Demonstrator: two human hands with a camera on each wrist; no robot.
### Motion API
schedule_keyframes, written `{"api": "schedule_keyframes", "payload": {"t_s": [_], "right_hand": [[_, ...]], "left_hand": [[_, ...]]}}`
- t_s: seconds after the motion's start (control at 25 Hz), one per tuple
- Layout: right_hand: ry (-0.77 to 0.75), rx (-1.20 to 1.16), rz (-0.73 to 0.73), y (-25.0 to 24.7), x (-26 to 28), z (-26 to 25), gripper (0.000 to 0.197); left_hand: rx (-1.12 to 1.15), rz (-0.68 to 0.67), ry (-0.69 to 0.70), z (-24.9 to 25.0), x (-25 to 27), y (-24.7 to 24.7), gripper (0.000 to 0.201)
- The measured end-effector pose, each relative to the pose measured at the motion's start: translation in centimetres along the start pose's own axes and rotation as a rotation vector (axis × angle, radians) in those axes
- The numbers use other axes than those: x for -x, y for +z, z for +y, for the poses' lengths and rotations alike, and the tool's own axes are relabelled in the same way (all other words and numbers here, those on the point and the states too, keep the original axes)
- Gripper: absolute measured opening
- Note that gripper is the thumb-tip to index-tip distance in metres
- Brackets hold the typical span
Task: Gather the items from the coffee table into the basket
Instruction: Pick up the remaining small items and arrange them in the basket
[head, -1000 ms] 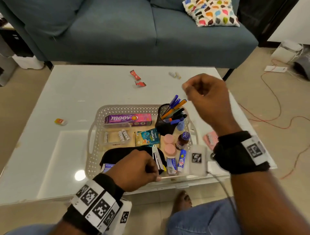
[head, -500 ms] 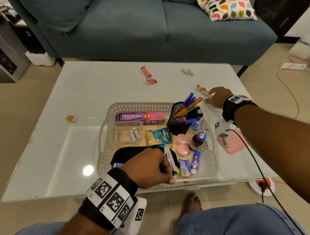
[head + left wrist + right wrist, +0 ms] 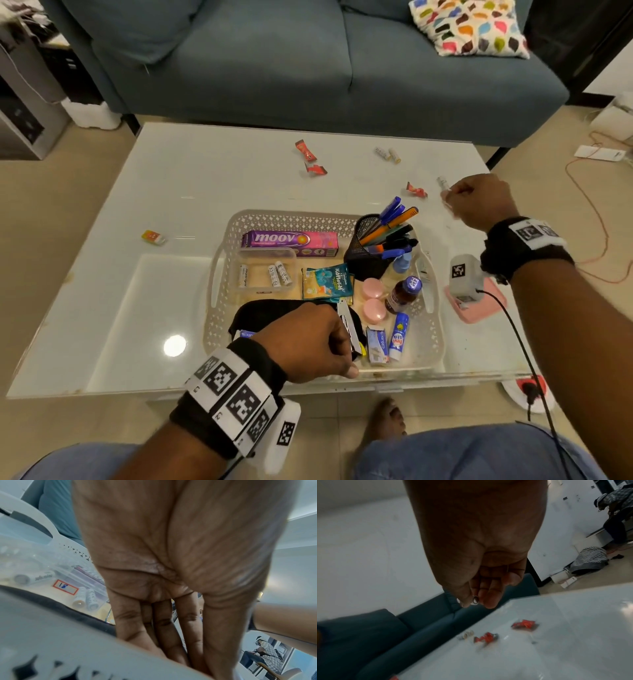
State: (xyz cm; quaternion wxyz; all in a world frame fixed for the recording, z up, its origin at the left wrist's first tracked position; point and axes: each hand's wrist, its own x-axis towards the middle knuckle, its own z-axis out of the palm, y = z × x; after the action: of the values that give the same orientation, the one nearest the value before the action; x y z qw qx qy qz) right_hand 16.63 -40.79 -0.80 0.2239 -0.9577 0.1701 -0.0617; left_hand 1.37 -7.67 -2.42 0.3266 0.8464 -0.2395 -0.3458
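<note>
A white perforated basket (image 3: 219, 308) sits on the glass coffee table (image 3: 205, 178), filled with a moov box, batteries in a clear tub, a pen cup, bottles and tubes. My left hand (image 3: 329, 356) holds the basket's near rim (image 3: 77, 655), fingers (image 3: 164, 628) inside and thumb outside. My right hand (image 3: 449, 196) hovers beyond the basket's far right corner and pinches a small white battery (image 3: 443, 181) between thumb and fingertips; the battery's end (image 3: 475, 600) shows in the right wrist view. A red sweet wrapper (image 3: 416, 189) lies just left of it.
Loose on the table lie two more red wrappers (image 3: 310, 159), two batteries (image 3: 387, 154) near the far edge, an orange eraser (image 3: 153, 237) at left and a pink item (image 3: 476, 308) right of the basket. A blue sofa (image 3: 274, 68) stands behind the table.
My right hand went from above the basket out to the table's right side, took the battery beside the red wrapper and lifted it. The left hand stayed on the rim.
</note>
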Motion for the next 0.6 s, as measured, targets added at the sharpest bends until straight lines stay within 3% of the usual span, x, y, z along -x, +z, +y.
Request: {"api": "schedule_keyframes", "payload": {"t_s": [0.12,0.24,0.44,0.6], "right_hand": [[-0.153,-0.082,0.104,-3.8,6.2,-3.6,0.024],[-0.216,-0.222,0.022,-4.6,11.9,-7.5,0.019],[-0.171,-0.615,-0.15,-0.4,19.1,-11.6,0.002],[-0.117,-0.674,-0.221,4.1,20.6,-11.0,0.008]], "left_hand": [[-0.002,-0.012,-0.008,0.0,-0.1,0.0,0.017],[0.023,-0.036,0.004,-0.1,-0.1,-0.2,0.018],[0.132,0.017,0.028,-0.5,0.8,-2.1,0.02],[0.322,0.185,-0.005,-1.9,1.3,-4.6,0.02]]}}
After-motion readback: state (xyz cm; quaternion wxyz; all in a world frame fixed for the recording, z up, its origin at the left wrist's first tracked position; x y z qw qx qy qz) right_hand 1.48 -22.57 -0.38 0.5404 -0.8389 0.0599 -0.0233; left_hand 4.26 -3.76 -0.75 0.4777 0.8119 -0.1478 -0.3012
